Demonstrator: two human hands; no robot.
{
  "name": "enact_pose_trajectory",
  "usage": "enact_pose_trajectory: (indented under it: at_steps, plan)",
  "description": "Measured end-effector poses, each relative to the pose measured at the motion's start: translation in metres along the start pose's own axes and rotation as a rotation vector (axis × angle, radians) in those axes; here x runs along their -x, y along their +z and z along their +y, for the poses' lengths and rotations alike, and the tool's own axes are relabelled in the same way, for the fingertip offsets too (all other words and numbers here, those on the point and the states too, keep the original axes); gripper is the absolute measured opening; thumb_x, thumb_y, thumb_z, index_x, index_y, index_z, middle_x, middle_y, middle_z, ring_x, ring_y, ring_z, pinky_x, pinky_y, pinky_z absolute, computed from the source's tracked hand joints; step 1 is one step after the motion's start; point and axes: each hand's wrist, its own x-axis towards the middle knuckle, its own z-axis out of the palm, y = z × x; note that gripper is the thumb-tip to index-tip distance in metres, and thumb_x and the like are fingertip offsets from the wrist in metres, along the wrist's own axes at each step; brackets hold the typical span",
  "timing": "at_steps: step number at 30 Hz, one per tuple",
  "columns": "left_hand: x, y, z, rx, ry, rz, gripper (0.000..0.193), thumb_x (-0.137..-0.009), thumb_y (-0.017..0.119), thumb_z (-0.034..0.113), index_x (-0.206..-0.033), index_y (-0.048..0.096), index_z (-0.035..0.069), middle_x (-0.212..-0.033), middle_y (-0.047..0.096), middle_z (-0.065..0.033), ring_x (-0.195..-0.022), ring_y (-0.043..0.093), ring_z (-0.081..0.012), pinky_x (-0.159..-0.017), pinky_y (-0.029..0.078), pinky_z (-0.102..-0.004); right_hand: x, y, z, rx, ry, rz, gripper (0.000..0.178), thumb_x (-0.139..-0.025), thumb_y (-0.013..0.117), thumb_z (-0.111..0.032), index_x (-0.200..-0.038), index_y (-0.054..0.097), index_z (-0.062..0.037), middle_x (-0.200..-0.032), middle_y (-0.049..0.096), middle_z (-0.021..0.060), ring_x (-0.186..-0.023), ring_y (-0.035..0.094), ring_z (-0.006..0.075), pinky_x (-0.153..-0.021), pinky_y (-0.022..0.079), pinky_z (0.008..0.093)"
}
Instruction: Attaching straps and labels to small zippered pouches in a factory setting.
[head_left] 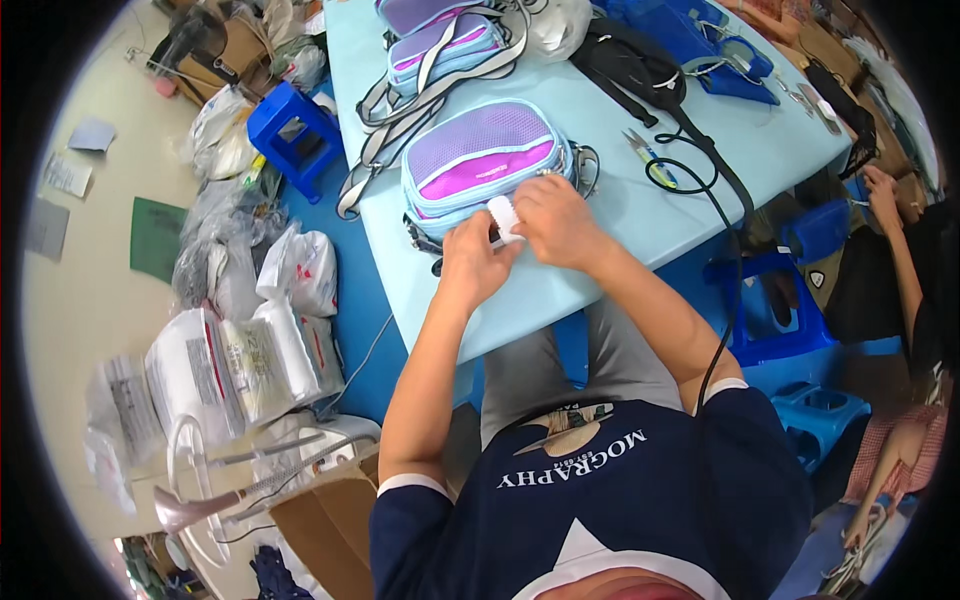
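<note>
A small purple and light-blue bag (480, 150) with a magenta front panel lies on the table right before me. At its near edge is a small white strip (504, 216) with a toothed-looking edge; its exact kind is unclear. My left hand (474, 258) is closed at the near end of the strip, thumb and fingers pinched together. My right hand (552, 222) curls its fingers at the strip's right side, against the bag's edge. The fingers partly hide what each one grips. A dark strap buckle (422, 238) sticks out at the bag's left.
More purple bags (446, 52) with grey straps (385, 145) lie farther back on the light-blue table (640, 225). Snips (648, 155), a black cable (700, 150) and a black pouch (630, 65) are on the right. A blue stool (296, 135) stands left; a co-worker's hand (882, 200) shows far right.
</note>
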Motion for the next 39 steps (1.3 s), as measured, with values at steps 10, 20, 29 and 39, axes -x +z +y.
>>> enact_pose_trajectory:
  at_steps: [10, 20, 29, 39]
  plan:
    - [0.001, -0.007, -0.014, 0.397, -0.218, -0.137, 0.028, -0.071, 0.073, 0.014, -0.093, 0.062, 0.002, -0.077, 0.063, -0.0068, -0.069, 0.056, -0.0143, -0.066, 0.044, -0.0277, 0.013, -0.019, 0.012, -0.231, 0.111, -0.144, 0.036, -0.072, 0.065, -0.007, -0.108, 0.059, -0.0043, -0.106, 0.06, 0.0102, -0.108, 0.052, 0.0283, -0.092, 0.038, 0.0407]
    - [-0.003, -0.008, 0.005, 0.245, -0.123, -0.116, 0.016, -0.075, 0.069, 0.009, -0.087, 0.062, 0.002, -0.077, 0.062, -0.0065, -0.07, 0.056, -0.0133, -0.064, 0.045, -0.0286, 0.015, -0.018, 0.006, -0.172, 0.016, -0.039, 0.022, -0.068, 0.066, -0.011, -0.087, 0.059, -0.0059, -0.088, 0.058, 0.0084, -0.096, 0.054, 0.0277, -0.09, 0.038, 0.0426]
    - [0.007, 0.01, -0.016, 0.475, -0.068, 0.011, 0.014, -0.08, 0.066, 0.007, -0.091, 0.062, -0.002, -0.083, 0.06, -0.0023, -0.074, 0.053, -0.01, -0.068, 0.043, -0.0246, 0.021, 0.002, 0.003, -0.231, 0.084, -0.083, 0.027, -0.069, 0.067, -0.02, -0.094, 0.065, -0.0104, -0.086, 0.062, 0.0043, -0.091, 0.055, 0.0231, -0.089, 0.034, 0.039]
    - [0.001, 0.014, 0.003, 0.603, -0.106, 0.095, 0.008, -0.085, 0.062, 0.006, -0.083, 0.062, -0.002, -0.079, 0.06, -0.0017, -0.069, 0.049, -0.0072, -0.064, 0.04, -0.0211, 0.026, 0.01, 0.0, -0.263, 0.153, 0.038, 0.027, -0.062, 0.073, -0.03, -0.078, 0.068, -0.0084, -0.074, 0.06, 0.0048, -0.085, 0.054, 0.0245, -0.086, 0.034, 0.0397]
